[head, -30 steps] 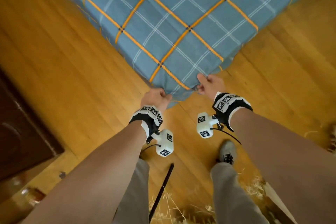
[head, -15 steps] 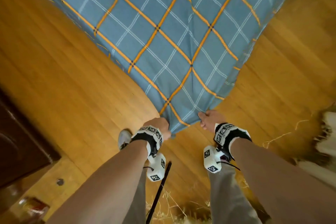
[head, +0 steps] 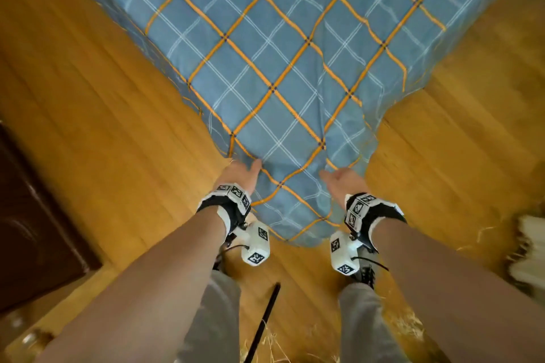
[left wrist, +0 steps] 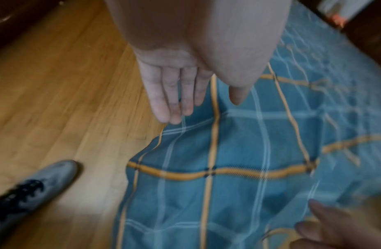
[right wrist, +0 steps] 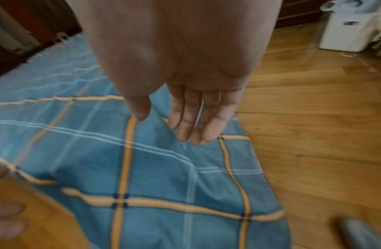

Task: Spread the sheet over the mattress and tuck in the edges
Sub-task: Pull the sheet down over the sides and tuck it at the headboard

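Observation:
A blue sheet with orange and white checks lies spread flat over the wooden floor; no mattress shows under it. Its near corner rests slack and rippled between my wrists. My left hand hovers at the corner's left edge, fingers straight, holding nothing. My right hand hovers at the corner's right edge, likewise flat and empty. The left wrist view shows my left hand above the sheet. The right wrist view shows my right hand above the sheet.
Dark wooden furniture stands at the left. A black stick and loose straw lie on the floor by my feet. A pale fluffy thing sits at the right edge. A white container stands far right.
Both hands, which pinched the sheet's corner and drew it towards me, have let go and straightened. The corner has dropped slack between my wrists.

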Demonstrator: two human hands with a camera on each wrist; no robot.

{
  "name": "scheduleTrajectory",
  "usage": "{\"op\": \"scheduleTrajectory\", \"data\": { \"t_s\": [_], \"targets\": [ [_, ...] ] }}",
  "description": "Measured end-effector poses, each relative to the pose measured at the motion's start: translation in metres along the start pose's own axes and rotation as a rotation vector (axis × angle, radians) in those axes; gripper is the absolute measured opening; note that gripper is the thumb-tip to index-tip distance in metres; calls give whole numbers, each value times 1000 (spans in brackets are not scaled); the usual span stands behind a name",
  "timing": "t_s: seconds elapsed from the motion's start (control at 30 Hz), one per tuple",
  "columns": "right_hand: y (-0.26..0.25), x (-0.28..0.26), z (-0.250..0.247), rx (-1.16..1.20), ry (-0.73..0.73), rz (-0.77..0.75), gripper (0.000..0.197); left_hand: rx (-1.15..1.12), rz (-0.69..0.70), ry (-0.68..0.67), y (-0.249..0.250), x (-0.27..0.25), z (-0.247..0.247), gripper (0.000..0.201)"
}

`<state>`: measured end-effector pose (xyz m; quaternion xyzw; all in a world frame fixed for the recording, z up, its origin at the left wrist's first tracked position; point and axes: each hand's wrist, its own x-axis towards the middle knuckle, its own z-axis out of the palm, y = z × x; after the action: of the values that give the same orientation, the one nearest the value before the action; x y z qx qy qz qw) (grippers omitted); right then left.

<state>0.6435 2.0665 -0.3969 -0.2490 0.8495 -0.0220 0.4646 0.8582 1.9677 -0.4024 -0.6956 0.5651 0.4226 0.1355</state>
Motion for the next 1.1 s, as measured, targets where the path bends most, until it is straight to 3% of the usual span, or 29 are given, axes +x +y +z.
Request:
{"op": "scheduleTrajectory", "data": {
  "t_s": [0.13,0.17,0.27,0.37,0.5,0.7,0.77,0.83,0.93,1.0,1.1],
  "targets": [
    [-38,14,2,80,32,-93,53,-217,-18,3,12,47,-9,92],
    [-42,22,6,86,38,-114,53,-256,-32,10,10,59,-8,88],
    [-41,44,21,147,27,-139,55,-346,3,53,2,85,0,52],
    [-38,50,35,269,38,-147,45,-341,46,99,-13,88,5,43],
    [-46,43,33,208,79,-183,39,-208,61,124,-18,67,-13,36],
    [-52,10,26,-79,-227,-82,24,-35,-46,-98,-25,25,-32,33],
    [-59,-17,10,-73,-341,-4,38,-21,-65,-121,-14,-7,-60,37],
    [-79,-42,-22,-71,-366,-5,54,36,-78,-58,3,-41,-105,42],
    [-136,-87,-85,-226,-193,-185,42,-34,-117,42,33,-94,-183,54],
    [-178,-134,-134,-348,-109,-314,54,-19,-77,169,56,-128,-232,55],
    [-219,-197,-186,-324,18,-426,52,-9,-3,269,83,-183,-289,58]
  ]
}}
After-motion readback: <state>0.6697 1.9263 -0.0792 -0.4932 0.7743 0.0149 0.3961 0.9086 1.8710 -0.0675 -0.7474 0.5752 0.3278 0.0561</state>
